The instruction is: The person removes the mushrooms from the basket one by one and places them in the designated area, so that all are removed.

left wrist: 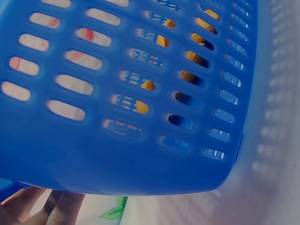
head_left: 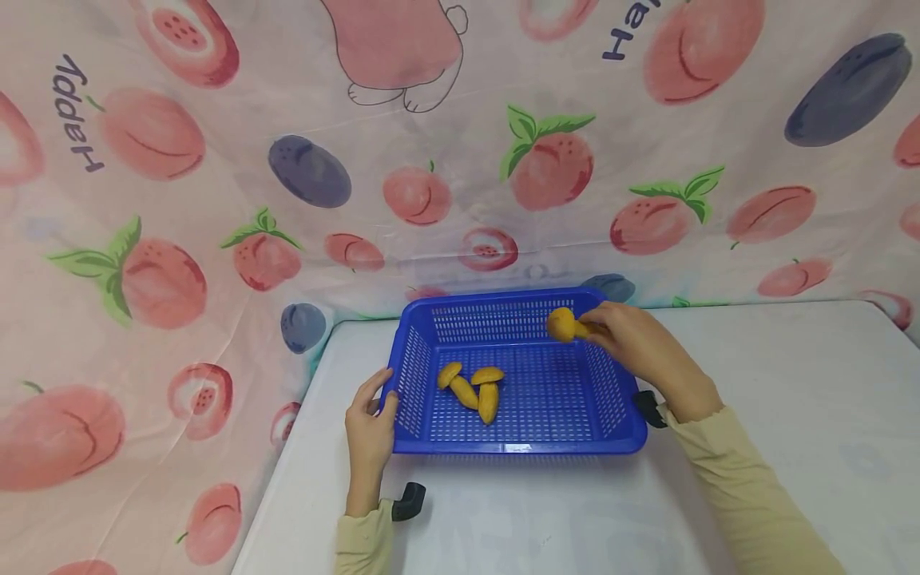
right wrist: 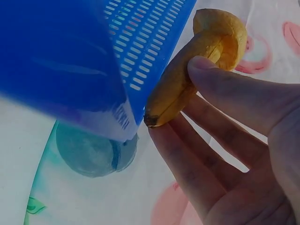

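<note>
A blue plastic basket [head_left: 521,447] with slotted walls stands on the white table, two yellow mushrooms lying on its floor: one tilted on the left [head_left: 460,386], the other [head_left: 488,395] beside it. At the basket's left rim my left hand [head_left: 370,427] grips the edge with thumb and fingers. In the left wrist view the basket's wall [left wrist: 117,161] hides most of that hand, and yellow shows through its slots. My right hand [head_left: 640,343] pinches a third mushroom [right wrist: 176,79] by its stem between thumb and fingers, over the basket's far right corner, cap pointing left in the head view.
Behind the basket hangs a pink cloth [head_left: 438,263] printed with fruit, which also runs down the left side. The white tabletop [head_left: 776,399] stretches out to the right and in front of the basket. Black wrist mounts [head_left: 410,501] sit at both cuffs.
</note>
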Demonstrator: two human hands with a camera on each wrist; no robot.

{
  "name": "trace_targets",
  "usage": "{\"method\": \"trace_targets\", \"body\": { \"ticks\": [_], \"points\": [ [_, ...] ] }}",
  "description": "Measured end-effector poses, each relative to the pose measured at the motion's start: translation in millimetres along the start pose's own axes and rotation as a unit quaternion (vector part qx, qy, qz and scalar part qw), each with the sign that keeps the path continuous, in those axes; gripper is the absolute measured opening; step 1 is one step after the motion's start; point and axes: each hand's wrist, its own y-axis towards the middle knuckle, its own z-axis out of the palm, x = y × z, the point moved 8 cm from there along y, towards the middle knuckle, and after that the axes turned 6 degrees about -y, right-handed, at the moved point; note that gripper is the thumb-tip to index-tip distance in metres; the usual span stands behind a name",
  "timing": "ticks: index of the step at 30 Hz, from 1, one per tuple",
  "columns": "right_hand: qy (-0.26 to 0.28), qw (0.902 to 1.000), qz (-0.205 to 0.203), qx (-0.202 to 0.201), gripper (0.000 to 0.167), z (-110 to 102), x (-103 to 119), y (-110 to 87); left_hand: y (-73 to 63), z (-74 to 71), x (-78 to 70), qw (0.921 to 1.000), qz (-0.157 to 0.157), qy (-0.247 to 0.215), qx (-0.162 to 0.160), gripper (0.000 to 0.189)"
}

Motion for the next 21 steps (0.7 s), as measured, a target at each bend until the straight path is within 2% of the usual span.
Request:
{"method": "trace_targets", "body": {
  "ticks": [8,15,21],
  "points": [
    [-0.006,0.9999,0.010,-0.011,0.022,-1,-10,-6.1,-0.6,0.0,-1.6,1.0000,0.005,-0.003,-0.001,0.037],
    [-0.002,0.9997,0.018,-0.018,0.026,-3,-16,-13.6,-2.2,1.6,-5.9,1.0000,-0.007,0.001,0.001,0.037],
    [0.008,0.9992,0.035,-0.018,0.029,-5,-22,-18.8,-0.2,0.3,0.0,1.0000,0.002,-0.001,0.001,0.036]
  ]
}}
